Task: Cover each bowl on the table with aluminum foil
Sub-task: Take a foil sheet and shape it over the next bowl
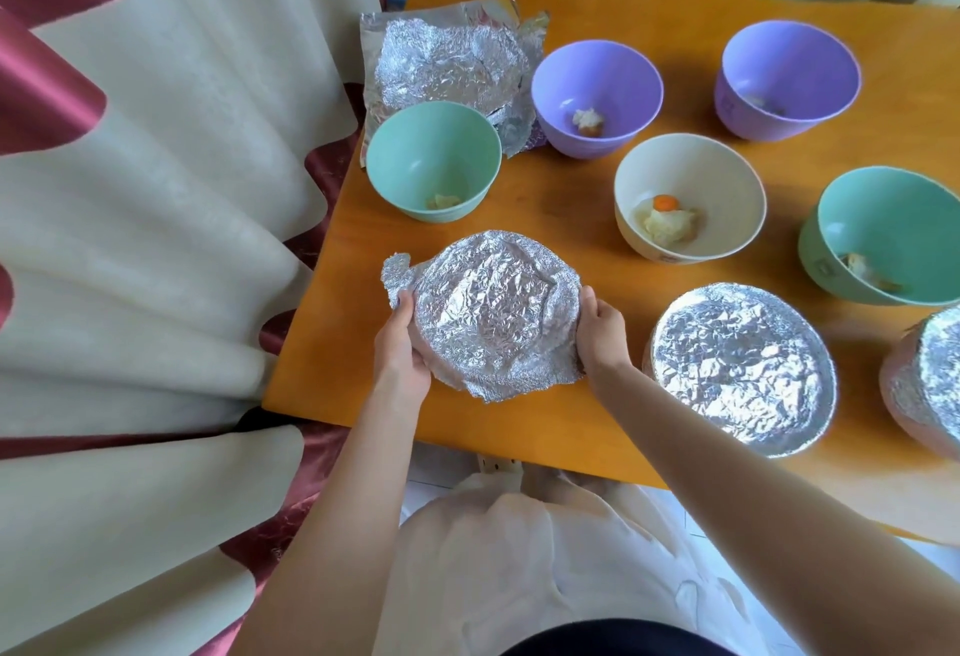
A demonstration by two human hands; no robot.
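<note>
Orange wooden table (571,421) beside a cream-and-maroon curtain (156,239). Near the front edge, a foil-draped bowl (493,312), clasped from both sides: left hand (402,343) curled round the crumpled foil at the left rim, right hand (602,330) curled round the right. Just beside it, a foil-covered bowl (740,367); another wrapped bowl (930,374) at the right edge. Behind, uncovered, with scraps of food: left green bowl (434,161), middle purple bowl (597,94), far purple bowl (787,78), cream bowl (691,192), right green bowl (883,234). Loose foil sheets (447,62) at the far left corner.

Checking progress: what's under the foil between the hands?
Only crumpled foil shows, moulded into a round dome, with the left hand and right hand gripping its sides. Whatever sits beneath is fully covered.
</note>
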